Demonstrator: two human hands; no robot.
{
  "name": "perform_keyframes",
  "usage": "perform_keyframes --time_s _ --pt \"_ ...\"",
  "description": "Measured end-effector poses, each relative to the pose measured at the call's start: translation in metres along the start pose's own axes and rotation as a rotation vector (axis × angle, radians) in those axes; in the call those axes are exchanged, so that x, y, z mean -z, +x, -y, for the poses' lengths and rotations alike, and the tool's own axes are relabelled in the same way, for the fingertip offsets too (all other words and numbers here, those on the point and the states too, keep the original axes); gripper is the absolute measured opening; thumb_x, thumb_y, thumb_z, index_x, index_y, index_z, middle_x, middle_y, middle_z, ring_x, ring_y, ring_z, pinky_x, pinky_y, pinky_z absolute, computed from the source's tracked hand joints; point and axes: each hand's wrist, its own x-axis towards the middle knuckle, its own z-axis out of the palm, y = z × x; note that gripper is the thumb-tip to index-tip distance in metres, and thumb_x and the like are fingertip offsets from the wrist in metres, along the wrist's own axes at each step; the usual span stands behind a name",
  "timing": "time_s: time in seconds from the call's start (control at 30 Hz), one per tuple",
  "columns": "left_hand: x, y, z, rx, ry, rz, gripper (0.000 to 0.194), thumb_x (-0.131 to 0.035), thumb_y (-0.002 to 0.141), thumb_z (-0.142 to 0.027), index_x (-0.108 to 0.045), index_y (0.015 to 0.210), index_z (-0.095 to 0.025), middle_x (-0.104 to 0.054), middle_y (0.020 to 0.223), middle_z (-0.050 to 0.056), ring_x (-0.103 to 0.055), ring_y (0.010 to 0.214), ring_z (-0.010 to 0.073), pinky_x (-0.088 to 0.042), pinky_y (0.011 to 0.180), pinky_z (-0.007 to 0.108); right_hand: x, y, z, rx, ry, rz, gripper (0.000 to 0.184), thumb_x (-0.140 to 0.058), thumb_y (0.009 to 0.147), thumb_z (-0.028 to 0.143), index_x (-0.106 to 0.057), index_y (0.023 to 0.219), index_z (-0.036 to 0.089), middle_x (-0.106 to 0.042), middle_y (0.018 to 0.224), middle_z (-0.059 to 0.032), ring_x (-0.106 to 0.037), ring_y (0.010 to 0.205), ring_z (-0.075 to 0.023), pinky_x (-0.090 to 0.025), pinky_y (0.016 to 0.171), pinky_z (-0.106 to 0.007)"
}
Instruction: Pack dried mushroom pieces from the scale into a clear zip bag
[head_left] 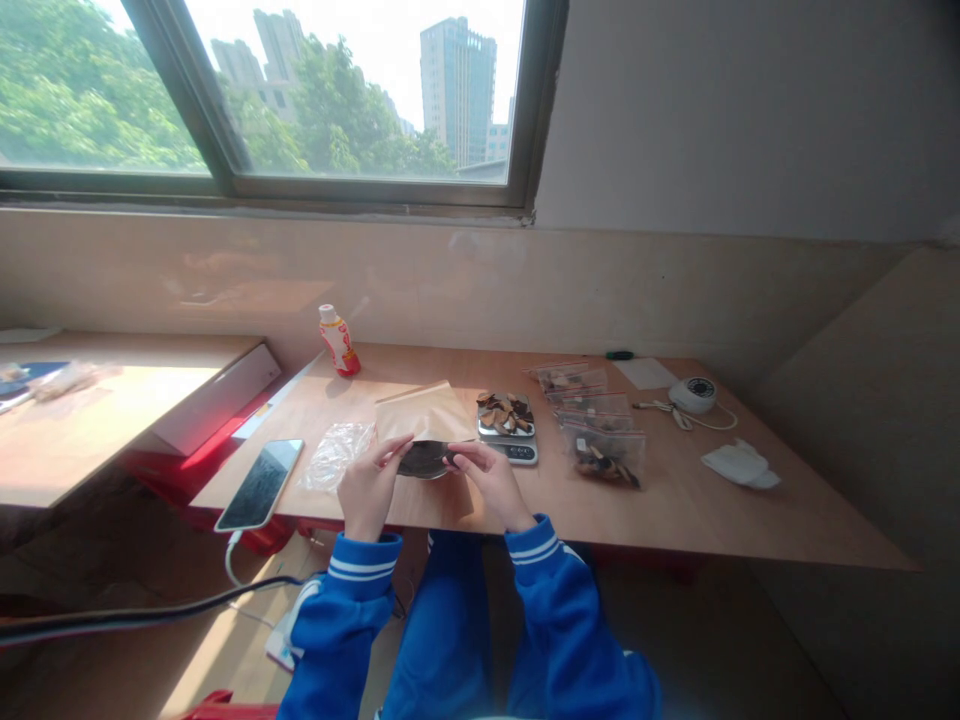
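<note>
My left hand and my right hand hold a kraft paper pouch between them, pinching its lower edge with the fingertips. A dark rounded shape shows at that edge, but I cannot tell if it is the pouch's opening or something inside. To the right of my right hand, a digital kitchen scale carries a heap of dried brown slices, possibly mushroom. Several zip bags with red seals lie further right, and the lowest holds similar slices. A crumpled clear plastic bag lies next to my left hand.
A smartphone with a charging cable lies at the wooden table's front edge. A drink bottle stands at the back left. A white corded device and a white cloth lie on the right.
</note>
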Motion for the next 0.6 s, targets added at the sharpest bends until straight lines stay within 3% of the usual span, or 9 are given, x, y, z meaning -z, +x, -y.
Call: perform_keyframes --time_s 0.13,0.23,0.37,0.5,0.6 --pt "-0.001 0.005 0.003 -0.013 -0.082 -0.008 0.025 -0.060 0.079 -0.046 -0.073 0.097 -0.035 -0.074 0.081 -0.003 -0.066 0.077 0.0172 -0.045 0.069 0.025 0.005 -0.003 0.002 0.032 -0.098 -0.056 0.026 -0.069 0.075 0.039 -0.070 0.093 0.019 -0.073 0.096 -0.0067 -0.069 0.092 -0.0238 -0.055 0.086 -0.039" --pt "-0.002 0.011 0.004 -0.062 -0.226 0.008 0.026 -0.061 0.077 -0.046 -0.074 0.096 -0.032 -0.074 0.087 -0.003 -0.065 0.077 0.0166 -0.048 0.073 0.026 -0.006 -0.005 0.010 0.168 -0.393 -0.082 0.017 -0.059 0.085 0.029 -0.070 0.095 0.021 -0.072 0.100 -0.0054 -0.067 0.096 -0.0214 -0.052 0.090 -0.036" --pt "0.001 0.016 0.000 -0.121 -0.331 0.023 0.027 -0.062 0.076 -0.045 -0.074 0.093 -0.028 -0.074 0.091 -0.002 -0.066 0.079 0.0167 -0.049 0.075 0.026 -0.035 0.002 0.023 0.376 -0.878 0.124 0.030 -0.045 0.089 0.010 -0.066 0.108 0.019 -0.069 0.109 -0.0074 -0.062 0.104 -0.0202 -0.049 0.093 -0.034" --pt "0.004 0.016 -0.005 -0.135 -0.295 0.017 0.026 -0.061 0.077 -0.044 -0.075 0.092 -0.028 -0.075 0.088 -0.002 -0.066 0.078 0.0165 -0.049 0.072 0.025 -0.050 0.019 0.022 0.203 -1.283 0.289 0.029 -0.045 0.082 0.001 -0.070 0.091 0.013 -0.071 0.092 -0.0126 -0.066 0.090 -0.0261 -0.053 0.079 -0.037" --pt "0.004 0.014 -0.005 -0.122 -0.258 0.033 0.025 -0.061 0.077 -0.045 -0.075 0.091 -0.030 -0.075 0.086 -0.003 -0.066 0.074 0.0155 -0.049 0.069 0.024 -0.047 0.034 0.011 0.154 -1.248 0.279 0.022 -0.050 0.079 0.002 -0.070 0.083 0.010 -0.071 0.086 -0.0158 -0.066 0.083 -0.0304 -0.052 0.077 -0.043"
